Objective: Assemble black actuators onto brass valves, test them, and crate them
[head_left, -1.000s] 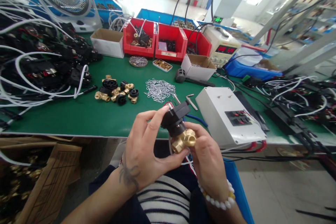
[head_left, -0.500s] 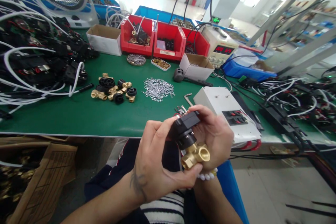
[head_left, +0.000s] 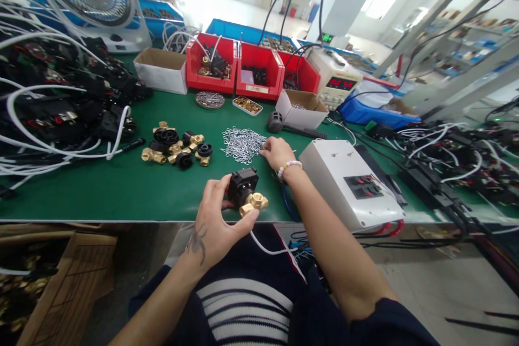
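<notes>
Brass and black plastic made up the valve assembly (head_left: pixel 245 194), held at the near edge of the desk (head_left: pixel 101 189). Of the two hands, the left hand (head_left: pixel 214 219) gripped it, thumb against the brass and fingers around the black housing. The right hand (head_left: pixel 279 154) had its fingertips drawn together at the right edge of a heap of wire clips (head_left: pixel 242 144); whether a clip was between them could not be told. Doing this well probably meant pinching one clip from the fringe, where fewer tangled, while the left grip stayed firm with the brass end exposed.

Farther back, the left red bin (head_left: pixel 210 81) held brass and black parts, and the middle red bin (head_left: pixel 247 88) dark pieces. In front of them, a round dish (head_left: pixel 208 108) carried metal pins and a small tray (head_left: pixel 245 111) brass bits. The right-hand open carton (head_left: pixel 294 114) contained small metal pieces; the left carton's (head_left: pixel 160 78) inside was hidden.
</notes>
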`<move>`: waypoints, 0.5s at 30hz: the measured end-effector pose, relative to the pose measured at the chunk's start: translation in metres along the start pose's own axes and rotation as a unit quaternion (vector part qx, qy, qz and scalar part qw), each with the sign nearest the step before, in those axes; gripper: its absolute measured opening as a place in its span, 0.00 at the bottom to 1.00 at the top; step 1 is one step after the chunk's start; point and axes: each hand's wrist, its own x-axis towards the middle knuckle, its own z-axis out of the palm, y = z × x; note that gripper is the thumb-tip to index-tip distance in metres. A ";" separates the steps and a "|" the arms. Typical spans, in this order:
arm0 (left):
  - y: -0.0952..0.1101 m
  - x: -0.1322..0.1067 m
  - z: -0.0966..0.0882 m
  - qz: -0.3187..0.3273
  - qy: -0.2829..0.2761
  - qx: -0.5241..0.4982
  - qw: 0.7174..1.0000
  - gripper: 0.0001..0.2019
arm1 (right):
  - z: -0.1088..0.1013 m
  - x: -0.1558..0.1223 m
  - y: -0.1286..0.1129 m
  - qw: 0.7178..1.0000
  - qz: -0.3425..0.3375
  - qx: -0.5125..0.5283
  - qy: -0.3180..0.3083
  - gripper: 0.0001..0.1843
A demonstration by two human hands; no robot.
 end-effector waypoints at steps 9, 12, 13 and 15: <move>-0.002 -0.002 -0.002 -0.001 -0.009 -0.024 1.000 0.30 | -0.012 -0.019 -0.004 0.995 -0.030 0.083 -0.038 0.03; 0.000 -0.005 0.000 -0.008 -0.001 -0.043 0.999 0.31 | -0.023 -0.042 -0.006 0.983 -0.044 0.173 -0.047 0.14; 0.001 -0.006 0.001 -0.009 0.001 -0.046 0.999 0.32 | -0.027 -0.052 -0.007 0.971 -0.053 0.228 -0.055 0.16; 0.003 -0.008 0.001 -0.005 0.006 -0.042 0.999 0.32 | -0.036 -0.074 -0.010 0.930 -0.078 0.352 -0.075 0.16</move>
